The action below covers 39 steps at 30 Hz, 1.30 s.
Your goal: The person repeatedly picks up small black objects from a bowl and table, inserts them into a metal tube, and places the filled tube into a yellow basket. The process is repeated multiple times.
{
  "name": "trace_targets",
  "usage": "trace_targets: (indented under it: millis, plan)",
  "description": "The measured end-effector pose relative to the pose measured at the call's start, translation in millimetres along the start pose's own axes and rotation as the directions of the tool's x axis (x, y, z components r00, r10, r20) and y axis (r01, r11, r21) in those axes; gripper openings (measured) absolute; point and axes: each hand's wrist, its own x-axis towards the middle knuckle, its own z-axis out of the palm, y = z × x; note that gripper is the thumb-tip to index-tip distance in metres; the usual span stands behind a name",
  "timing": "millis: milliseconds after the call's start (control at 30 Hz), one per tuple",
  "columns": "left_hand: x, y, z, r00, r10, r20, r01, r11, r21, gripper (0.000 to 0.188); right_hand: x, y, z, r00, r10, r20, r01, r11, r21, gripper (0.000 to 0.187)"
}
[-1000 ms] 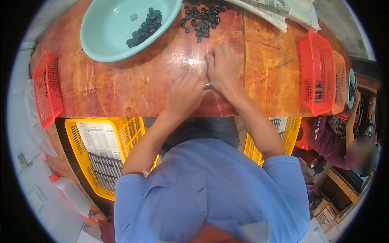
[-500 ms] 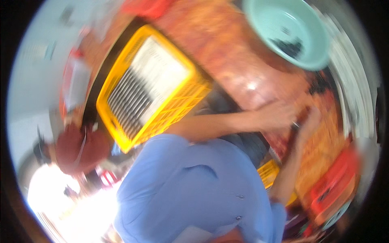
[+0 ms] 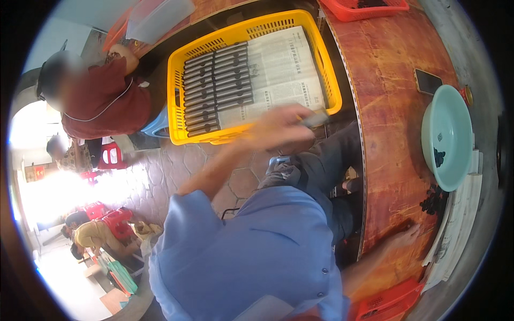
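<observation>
My left hand [image 3: 278,127], smeared by motion, is closed around a short grey piece [image 3: 315,119] at the near right corner of the yellow basket [image 3: 333,80]. I cannot make out this piece's exact kind. Inside the basket, several dark grey rods [image 3: 231,80] with black fittings lie side by side on newspaper [image 3: 286,59]. On the right, my right hand [image 3: 402,239] is low over the reddish-brown table [image 3: 391,144], near a pile of small black parts [image 3: 433,200]. Its fingers are too small and blurred to read.
A pale green basin [image 3: 455,142] with some black parts tilts in view at the table's far side, near a phone [image 3: 428,82]. Red baskets [image 3: 369,12] stand at the table's ends. A seated person in dark red [image 3: 107,101] is at the left.
My left hand has left my right hand's side and swung left to the yellow basket, carrying a grey piece. The view has turned, so basket and basin appear shifted. My right hand stays over the table.
</observation>
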Motion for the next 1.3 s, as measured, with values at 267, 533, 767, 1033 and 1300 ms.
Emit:
trace_targets:
  millis: [267, 533, 767, 1033, 1300]
  plan:
    - [-18, -89, -135, 0.919, 0.123, -0.374, 0.186, 0.701, 0.689, 0.043, 3, 0, -1, 0.995, -0.081, 0.064, 0.087, 0.991, -0.104, 0.036]
    - [-13, -176, -149, 0.973, 0.188, -0.135, 0.044, 0.422, 0.906, 0.027, -8, -23, 0, 0.994, -0.066, 0.085, 0.078, 0.984, -0.158, 0.034]
    - [-25, -181, -156, 0.963, 0.161, -0.216, 0.151, 0.345, 0.927, 0.022, -5, -12, -2, 0.995, -0.037, 0.096, 0.044, 0.996, -0.076, 0.032]
    - [-26, -176, -156, 0.965, 0.123, -0.233, 0.185, 0.312, 0.932, 0.027, -11, -26, 2, 0.994, -0.054, 0.096, 0.061, 0.995, -0.078, 0.031]
    - [-10, -130, -139, 0.912, 0.352, -0.212, 0.109, 0.292, 0.95, 0.029, -3, 4, 0, 0.994, -0.069, 0.088, 0.069, 0.998, -0.006, 0.032]
